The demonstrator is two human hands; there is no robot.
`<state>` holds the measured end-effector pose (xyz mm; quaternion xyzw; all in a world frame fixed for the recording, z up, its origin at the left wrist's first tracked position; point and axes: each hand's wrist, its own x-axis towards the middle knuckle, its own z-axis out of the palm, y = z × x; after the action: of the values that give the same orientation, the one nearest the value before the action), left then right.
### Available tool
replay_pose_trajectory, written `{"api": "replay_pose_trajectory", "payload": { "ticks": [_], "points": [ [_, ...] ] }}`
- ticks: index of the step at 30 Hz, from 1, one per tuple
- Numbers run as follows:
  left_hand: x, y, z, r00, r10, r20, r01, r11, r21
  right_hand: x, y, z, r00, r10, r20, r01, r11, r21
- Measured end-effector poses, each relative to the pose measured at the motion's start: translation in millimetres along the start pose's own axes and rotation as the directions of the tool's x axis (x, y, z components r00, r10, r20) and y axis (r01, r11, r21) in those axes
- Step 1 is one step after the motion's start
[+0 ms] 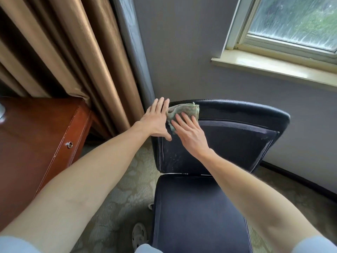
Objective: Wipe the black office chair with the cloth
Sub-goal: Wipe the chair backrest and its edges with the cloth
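Observation:
The black office chair (pixel 233 141) faces me, its backrest toward the grey wall and its dark seat below. A greenish cloth (pixel 184 111) lies folded over the top left corner of the backrest. My right hand (pixel 189 134) presses flat on the cloth's lower part with straight fingers. My left hand (pixel 156 119) rests against the left edge of the backrest, fingers straight, thumb on the chair's front, touching the cloth's left side.
A red-brown wooden desk (pixel 36 143) with a keyhole stands at the left. Brown curtains (pixel 63 52) hang behind it. A window with its sill (pixel 273 66) is at the upper right. Patterned carpet (pixel 118 198) covers the floor; my slippered foot (pixel 139 234) is by the seat.

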<state>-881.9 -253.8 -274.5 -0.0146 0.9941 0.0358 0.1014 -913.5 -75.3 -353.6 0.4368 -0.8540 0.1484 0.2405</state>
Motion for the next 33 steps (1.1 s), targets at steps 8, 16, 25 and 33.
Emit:
{"api": "replay_pose_trajectory", "payload": {
  "ticks": [8, 16, 25, 33],
  "points": [
    [0.8, 1.6, 3.4, 0.998, -0.009, -0.066, 0.007, 0.999, -0.031, -16.5, 9.5, 3.6, 0.99, -0.044, 0.132, 0.053, 0.996, -0.068],
    [3.2, 4.6, 5.6, 0.995, -0.008, -0.101, 0.004, 0.999, -0.038, -49.5, 53.6, -20.5, 0.996, 0.038, 0.075, -0.028, 0.992, -0.126],
    [3.5, 9.2, 6.0, 0.996, -0.058, -0.071, 0.057, 0.998, -0.015, -39.7, 13.3, -12.9, 0.953, 0.253, 0.165, -0.24, 0.966, -0.093],
    [6.5, 8.1, 0.6, 1.0, -0.025, -0.019, 0.025, 0.999, -0.035, -29.2, 3.8, -12.1, 0.971, 0.102, 0.214, -0.098, 0.995, -0.029]
  ]
}}
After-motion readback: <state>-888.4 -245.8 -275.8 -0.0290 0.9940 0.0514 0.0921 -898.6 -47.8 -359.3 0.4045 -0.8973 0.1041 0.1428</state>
